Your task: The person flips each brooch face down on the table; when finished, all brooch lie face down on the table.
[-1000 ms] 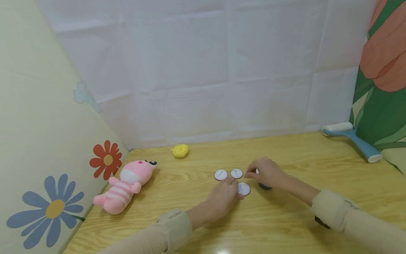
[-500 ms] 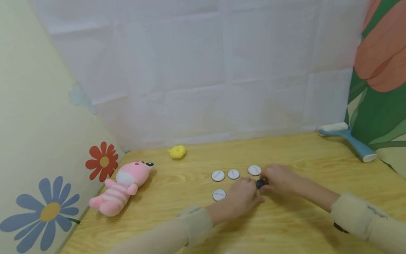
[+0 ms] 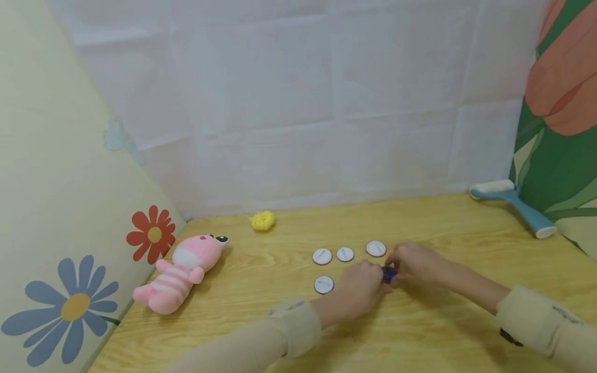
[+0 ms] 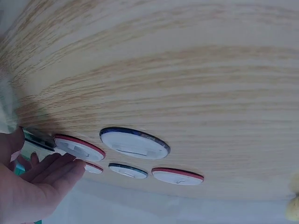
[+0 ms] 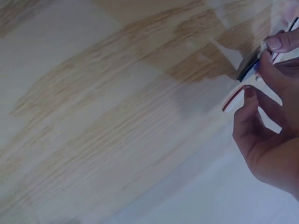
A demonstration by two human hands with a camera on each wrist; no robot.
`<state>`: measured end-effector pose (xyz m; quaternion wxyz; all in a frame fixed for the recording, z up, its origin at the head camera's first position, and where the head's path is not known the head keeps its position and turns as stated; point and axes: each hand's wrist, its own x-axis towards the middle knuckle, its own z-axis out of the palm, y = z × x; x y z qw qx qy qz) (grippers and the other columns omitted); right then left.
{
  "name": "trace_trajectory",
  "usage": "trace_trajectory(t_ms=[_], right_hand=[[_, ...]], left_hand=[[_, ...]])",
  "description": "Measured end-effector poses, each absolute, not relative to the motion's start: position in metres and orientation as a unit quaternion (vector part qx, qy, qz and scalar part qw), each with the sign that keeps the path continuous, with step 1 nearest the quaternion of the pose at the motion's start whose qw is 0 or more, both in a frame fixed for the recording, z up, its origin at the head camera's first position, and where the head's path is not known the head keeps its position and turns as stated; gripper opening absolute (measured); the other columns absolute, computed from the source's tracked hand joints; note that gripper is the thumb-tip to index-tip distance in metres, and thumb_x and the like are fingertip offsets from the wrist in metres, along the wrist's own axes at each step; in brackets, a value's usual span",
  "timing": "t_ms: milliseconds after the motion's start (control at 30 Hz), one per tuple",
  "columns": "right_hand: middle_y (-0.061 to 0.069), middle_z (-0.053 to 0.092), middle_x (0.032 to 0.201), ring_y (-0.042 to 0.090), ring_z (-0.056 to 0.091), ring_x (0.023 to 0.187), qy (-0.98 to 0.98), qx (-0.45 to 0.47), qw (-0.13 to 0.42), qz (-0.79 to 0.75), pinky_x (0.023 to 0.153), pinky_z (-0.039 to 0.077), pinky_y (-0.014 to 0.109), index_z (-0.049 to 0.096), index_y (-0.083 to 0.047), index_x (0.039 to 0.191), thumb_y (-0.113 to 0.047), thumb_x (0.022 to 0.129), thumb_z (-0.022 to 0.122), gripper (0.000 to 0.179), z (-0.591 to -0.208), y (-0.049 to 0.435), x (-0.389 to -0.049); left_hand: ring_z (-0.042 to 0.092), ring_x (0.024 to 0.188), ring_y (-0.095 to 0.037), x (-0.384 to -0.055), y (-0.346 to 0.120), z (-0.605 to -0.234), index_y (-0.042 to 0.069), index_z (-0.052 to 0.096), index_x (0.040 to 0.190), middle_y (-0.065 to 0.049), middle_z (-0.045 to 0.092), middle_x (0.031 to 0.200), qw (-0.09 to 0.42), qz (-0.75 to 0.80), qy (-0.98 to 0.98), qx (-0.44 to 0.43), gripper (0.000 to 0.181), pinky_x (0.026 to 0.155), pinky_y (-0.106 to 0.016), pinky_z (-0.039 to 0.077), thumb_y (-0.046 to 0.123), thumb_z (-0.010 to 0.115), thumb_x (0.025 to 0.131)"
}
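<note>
Several round pin-back badges lie with white backs up, among them one at the back left (image 3: 322, 256), one at the back right (image 3: 375, 249) and one nearer me (image 3: 324, 285). My right hand (image 3: 417, 264) pinches a dark blue-purple badge (image 3: 388, 274) by its edge, tilted off the table. My left hand (image 3: 359, 290) is close on its left, fingers extended in the left wrist view, beside a red-rimmed badge (image 4: 79, 147) that the hand hides in the head view. The left thumb (image 5: 282, 42) is at the dark badge; whether it presses is unclear.
A pink striped plush toy (image 3: 179, 274) lies at the left of the wooden table. A yellow fuzzy ball (image 3: 263, 221) sits near the back edge. At the back right is a blue-handled lint roller (image 3: 517, 202). A white cloth (image 3: 280, 103) hangs behind.
My right hand has left a white-backed badge at the back right and taken hold of the dark one, tilting it. My left hand has moved right, uncovering the nearer left badge.
</note>
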<state>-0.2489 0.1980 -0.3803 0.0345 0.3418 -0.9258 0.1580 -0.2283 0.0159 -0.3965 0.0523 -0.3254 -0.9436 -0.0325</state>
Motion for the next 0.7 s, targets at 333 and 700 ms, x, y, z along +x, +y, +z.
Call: trace_trajectory(t_ms=[333,700], right_hand=[[-0.006,0.058,0.081,0.010,0.055,0.074,-0.927,0.331,0.016,0.174,0.064,0.047,0.029,0.074,-0.011,0.093,-0.019,0.070,0.087,0.028,-0.378,0.202,-0.248],[-0.009,0.051,0.074,0.004,0.047,0.066,-0.899,0.416,0.068,0.121,0.056,0.042,0.022,0.075,-0.016,0.086,-0.020,0.075,0.083,0.014,-0.385,0.203,-0.251]], left_hand=[[0.052,0.065,-0.008,-0.228,0.024,-0.394,0.014,0.067,0.088,0.003,0.059,0.073,0.046,0.022,-0.955,-0.293,0.032,0.043,-0.022,0.040,0.045,0.063,0.093],[0.056,0.065,-0.009,-0.230,0.027,-0.395,0.016,0.067,0.081,0.003,0.061,0.072,0.081,0.055,-0.947,-0.305,0.030,0.045,-0.022,0.043,0.044,0.065,0.092]])
